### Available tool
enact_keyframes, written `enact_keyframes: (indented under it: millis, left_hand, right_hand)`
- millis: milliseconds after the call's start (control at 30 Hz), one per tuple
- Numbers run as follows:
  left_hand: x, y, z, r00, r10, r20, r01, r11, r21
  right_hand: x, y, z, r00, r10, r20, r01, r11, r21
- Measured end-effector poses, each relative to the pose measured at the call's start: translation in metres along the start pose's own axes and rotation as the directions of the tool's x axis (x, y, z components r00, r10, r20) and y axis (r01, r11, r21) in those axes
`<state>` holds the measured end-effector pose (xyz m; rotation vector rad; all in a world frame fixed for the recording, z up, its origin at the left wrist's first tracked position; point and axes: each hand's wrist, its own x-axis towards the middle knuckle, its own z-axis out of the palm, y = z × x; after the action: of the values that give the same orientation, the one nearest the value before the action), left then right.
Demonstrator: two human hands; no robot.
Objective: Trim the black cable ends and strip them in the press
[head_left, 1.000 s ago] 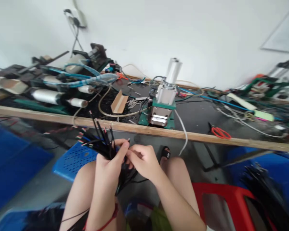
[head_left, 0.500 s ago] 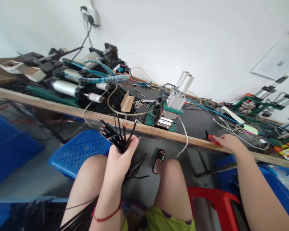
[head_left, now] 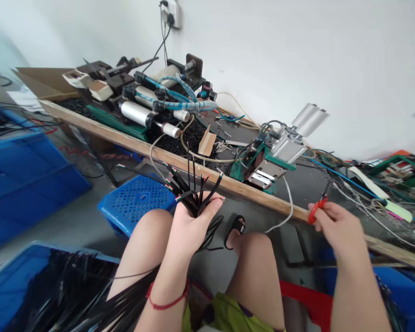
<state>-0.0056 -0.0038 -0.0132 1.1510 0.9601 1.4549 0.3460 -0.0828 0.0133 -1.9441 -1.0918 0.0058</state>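
A bundle of black cables (head_left: 193,193) is gripped in my left hand (head_left: 195,226), above my lap. The cable ends fan out upward and show small coloured wires at their tips; the rest trails down past my forearm. My right hand (head_left: 339,226) is closed around the red handles of a pair of scissors (head_left: 318,210) at the table's front edge. Their dark tip points up and away from me, and part of the handles is hidden by my fingers.
A press with silver cylinders (head_left: 290,145) stands on the bench edge (head_left: 235,184) between my hands. More pneumatic cylinders (head_left: 138,113) lie at the left. A blue stool (head_left: 134,203) is below, and a blue bin (head_left: 31,258) of black cables sits at lower left.
My right hand has lifted the scissors from the table edge, turning them upright. My left hand keeps hold of the cable bundle. The view has swung left.
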Motion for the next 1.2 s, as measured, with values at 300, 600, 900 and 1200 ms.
enact_keyframes:
  millis: [300,600,900,1200]
  left_hand:
    - [-0.009,-0.004,0.005,0.994,-0.015,0.106,0.017,1.0,-0.017]
    - [-0.015,-0.001,0.009,0.988,-0.116,0.104,0.126,0.988,-0.092]
    - [-0.012,-0.006,0.008,0.983,-0.098,0.158,0.11,0.991,-0.071]
    - [-0.012,-0.005,0.009,0.982,-0.108,0.156,0.125,0.987,-0.105]
  right_hand:
    - [-0.155,-0.082,0.105,0.885,-0.118,0.451,-0.195,0.785,0.588]
    - [-0.149,-0.079,0.112,0.781,-0.256,0.57,-0.25,0.708,0.661]
    - [-0.14,-0.081,0.111,0.741,-0.297,0.602,-0.256,0.704,0.663]
    - [-0.138,-0.081,0.11,0.748,-0.336,0.572,-0.213,0.695,0.687]
